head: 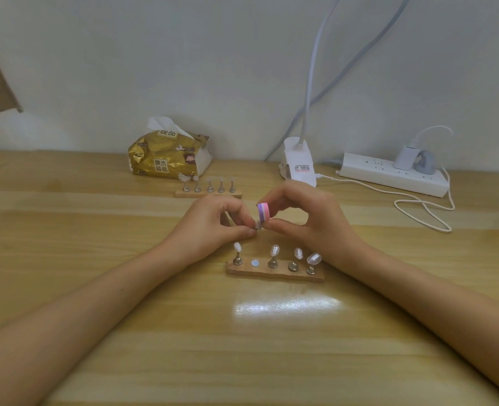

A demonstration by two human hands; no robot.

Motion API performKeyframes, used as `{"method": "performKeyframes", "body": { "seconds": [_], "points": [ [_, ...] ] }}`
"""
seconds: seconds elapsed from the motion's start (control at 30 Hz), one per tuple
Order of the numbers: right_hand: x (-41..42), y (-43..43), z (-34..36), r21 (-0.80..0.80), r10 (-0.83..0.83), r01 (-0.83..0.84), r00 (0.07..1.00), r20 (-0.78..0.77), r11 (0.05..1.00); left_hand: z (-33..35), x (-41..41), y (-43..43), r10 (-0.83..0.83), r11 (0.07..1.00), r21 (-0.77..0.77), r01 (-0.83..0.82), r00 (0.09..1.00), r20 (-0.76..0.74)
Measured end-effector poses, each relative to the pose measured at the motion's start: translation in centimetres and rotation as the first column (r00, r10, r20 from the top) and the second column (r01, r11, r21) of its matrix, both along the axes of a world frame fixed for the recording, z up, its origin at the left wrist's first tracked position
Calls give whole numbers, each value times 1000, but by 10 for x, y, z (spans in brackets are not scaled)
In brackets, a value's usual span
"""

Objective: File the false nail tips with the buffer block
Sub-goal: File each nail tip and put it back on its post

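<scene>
My right hand (pixel 304 218) pinches a small pink and purple buffer block (pixel 263 211) between thumb and fingers. Its lower end touches a false nail tip (pixel 257 225) that my left hand (pixel 213 224) pinches; the tip is mostly hidden by my fingertips. Just below the hands a near wooden stand (pixel 274 272) carries several clear nail tips on metal pegs, with one bare round magnet spot (pixel 255 262) second from the left. A far wooden stand (pixel 207 193) with several more tips sits behind the hands.
A gold tissue pack (pixel 169 156) lies at the back by the wall. A white lamp base (pixel 298 162) with its gooseneck, a white power strip (pixel 394 174) with a charger, and a looped white cable (pixel 424 209) occupy the back right of the wooden table (pixel 184 332).
</scene>
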State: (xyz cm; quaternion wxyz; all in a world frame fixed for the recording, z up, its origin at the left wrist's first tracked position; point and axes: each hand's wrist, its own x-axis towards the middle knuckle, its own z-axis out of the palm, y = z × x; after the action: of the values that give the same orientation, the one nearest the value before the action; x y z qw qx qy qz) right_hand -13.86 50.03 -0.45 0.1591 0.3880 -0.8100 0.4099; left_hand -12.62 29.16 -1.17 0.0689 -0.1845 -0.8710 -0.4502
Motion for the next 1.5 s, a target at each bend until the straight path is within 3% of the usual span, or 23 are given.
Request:
{"method": "performKeyframes", "body": {
  "seconds": [0.07,0.17,0.47,0.6,0.7,0.8,0.93,1.07,1.2,1.3,1.43,1.5],
  "points": [
    [0,0,0,21,5,-6,999,43,1000,0,0,0,4,1000,1,-4,1000,6],
    [-1,1,-1,4,8,-8,999,-39,1000,1,1,1,-3,1000,-2,3,1000,0],
    [-2,0,-1,32,22,-24,998,62,999,1,1,0,-6,1000,-3,6,1000,-11],
    [-1,0,-1,-2,10,-10,1000,-23,1000,0,0,1,-11,1000,-7,11,1000,-24],
    [-2,0,-1,22,22,-23,999,36,999,-1,-1,0,-3,1000,-8,3,1000,-23],
    [-3,-1,-2,22,7,-6,1000,-20,1000,0,0,0,-5,1000,-9,5,1000,-20],
    [-3,0,-1,41,6,-7,999,37,999,0,0,0,-4,1000,-19,4,1000,-20],
    [0,-1,-2,41,37,-33,993,-110,999,0,0,0,-19,1000,-21,18,999,-28],
    [-3,0,-2,65,8,-8,1000,3,998,-1,-1,-1,-1,1000,-3,1,1000,-13],
    [-2,0,-3,53,35,-30,996,-88,998,-1,0,-1,-15,1000,-3,15,1000,-14],
    [-4,2,-2,33,26,-25,999,-35,999,-1,-1,0,-5,1000,-4,4,1000,-14],
    [-3,1,-3,40,29,-25,993,-117,999,0,0,0,-14,1000,-5,14,1000,-21]
  ]
}}
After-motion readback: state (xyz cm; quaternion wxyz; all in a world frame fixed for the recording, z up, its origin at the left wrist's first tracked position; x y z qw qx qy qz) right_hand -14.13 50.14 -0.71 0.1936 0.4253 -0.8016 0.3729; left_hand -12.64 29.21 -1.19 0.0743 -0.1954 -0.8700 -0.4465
